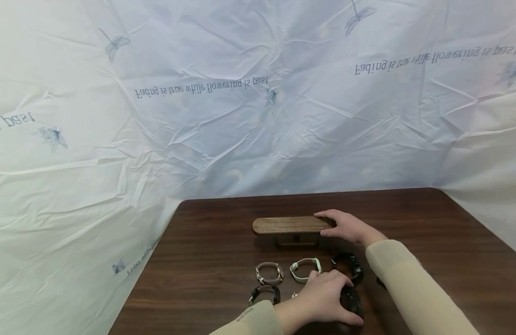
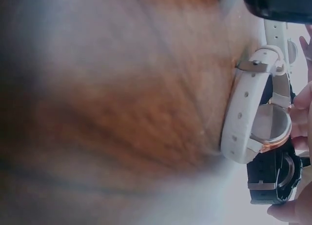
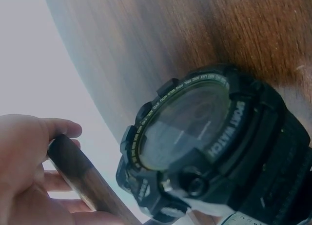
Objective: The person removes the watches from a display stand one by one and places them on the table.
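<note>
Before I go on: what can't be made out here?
- Left wrist view: table is blurred.
- Head view: left hand covers part of the black watch, so its grip is unclear.
- Right wrist view: wooden stand, held by right hand, is cut off by the frame edge.

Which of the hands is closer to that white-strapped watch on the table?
The left. The left hand lies right beside the white-strapped watch, fingers reaching its case while gripping a black watch. The right hand is farther back, holding the wooden stand.
</note>
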### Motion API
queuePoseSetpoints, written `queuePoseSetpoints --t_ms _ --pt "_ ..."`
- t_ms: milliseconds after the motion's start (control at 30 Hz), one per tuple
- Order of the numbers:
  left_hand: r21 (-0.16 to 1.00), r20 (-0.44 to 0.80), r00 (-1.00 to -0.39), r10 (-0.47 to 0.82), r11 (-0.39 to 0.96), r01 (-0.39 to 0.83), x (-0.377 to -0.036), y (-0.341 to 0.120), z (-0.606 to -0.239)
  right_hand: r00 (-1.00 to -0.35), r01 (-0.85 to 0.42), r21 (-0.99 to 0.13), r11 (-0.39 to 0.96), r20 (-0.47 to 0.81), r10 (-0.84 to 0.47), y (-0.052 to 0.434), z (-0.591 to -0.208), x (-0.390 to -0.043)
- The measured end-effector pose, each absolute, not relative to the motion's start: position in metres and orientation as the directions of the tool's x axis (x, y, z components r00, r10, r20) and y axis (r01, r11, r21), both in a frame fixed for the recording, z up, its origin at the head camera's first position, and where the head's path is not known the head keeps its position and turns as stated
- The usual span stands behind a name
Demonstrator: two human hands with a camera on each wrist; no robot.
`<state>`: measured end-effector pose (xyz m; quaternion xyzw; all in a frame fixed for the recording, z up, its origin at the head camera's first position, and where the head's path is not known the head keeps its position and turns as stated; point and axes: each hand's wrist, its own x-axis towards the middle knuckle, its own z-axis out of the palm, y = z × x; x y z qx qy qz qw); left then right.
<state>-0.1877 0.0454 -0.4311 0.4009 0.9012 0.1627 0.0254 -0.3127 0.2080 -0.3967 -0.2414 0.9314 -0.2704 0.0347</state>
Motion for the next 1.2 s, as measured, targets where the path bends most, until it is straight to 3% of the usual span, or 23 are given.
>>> queuePoseSetpoints --t_ms 500,733,1000,1200 --pt "0.286 0.064 -0.681 0.73 0.64 0.713 -0.189 0.046 -0.439 -0.877 -0.439 -0.52 0.733 0.07 -0.476 0.207 -0.398 -0.311" --pt "0.285 0.096 -0.653 0.751 0.608 0.741 -0.19 0.043 -0.435 -0.882 -0.431 -0.513 0.743 0.065 -0.467 0.208 -0.396 -0.312" --pt "0.288 0.012 -0.602 0.799 0.574 0.767 -0.192 0.038 -0.43 -0.886 -0.424 -0.514 0.745 0.064 -0.46 0.209 -0.396 -0.312" --pt "0.291 0.02 -0.587 0.81 0.557 0.778 -0.193 0.039 -0.433 -0.888 -0.415 -0.524 0.744 0.056 -0.456 0.209 -0.397 -0.313"
